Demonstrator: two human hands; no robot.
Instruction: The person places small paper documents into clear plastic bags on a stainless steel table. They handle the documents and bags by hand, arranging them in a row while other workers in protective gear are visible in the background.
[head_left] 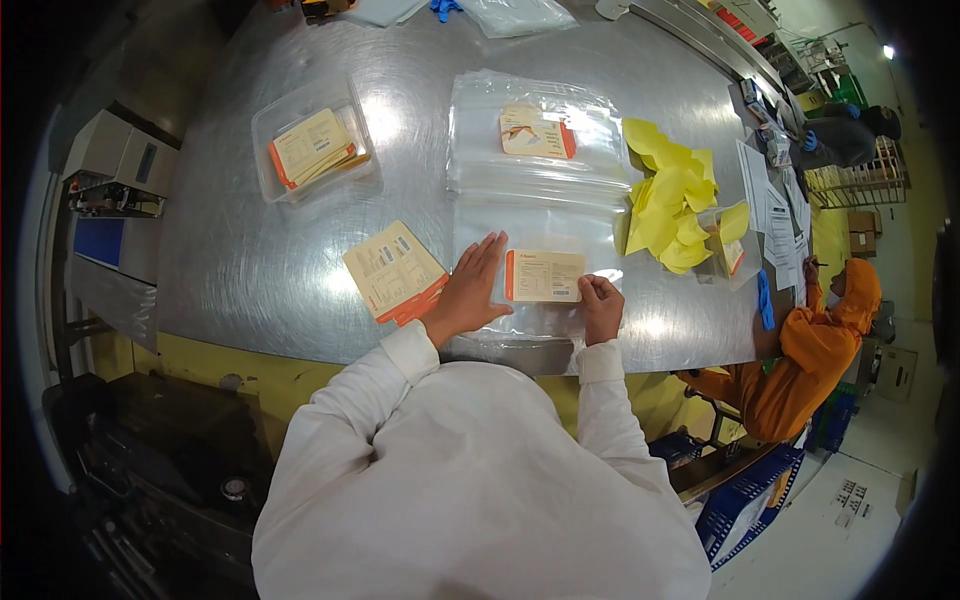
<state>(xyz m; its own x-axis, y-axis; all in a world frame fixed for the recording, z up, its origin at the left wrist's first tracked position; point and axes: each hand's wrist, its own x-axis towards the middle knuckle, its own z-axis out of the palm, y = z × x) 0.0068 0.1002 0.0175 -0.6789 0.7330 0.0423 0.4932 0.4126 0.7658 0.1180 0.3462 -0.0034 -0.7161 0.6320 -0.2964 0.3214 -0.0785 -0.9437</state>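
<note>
Left hand (468,295) flat on clear plastic bags (480,220), thumb splayed out from straight fingers. Right hand (602,306) pinches the near right corner of cream card (543,276) between thumb and curled fingers. Card sits between the two hands, long axis left-right, orange end toward left fingers, plain end at right fingertips; inside or atop plastic, can't tell. Card stack (390,268) just left of left fingers, skewed, orange edge toward person. Second card (535,133) beyond both hands' fingertips, orange end right.
</note>
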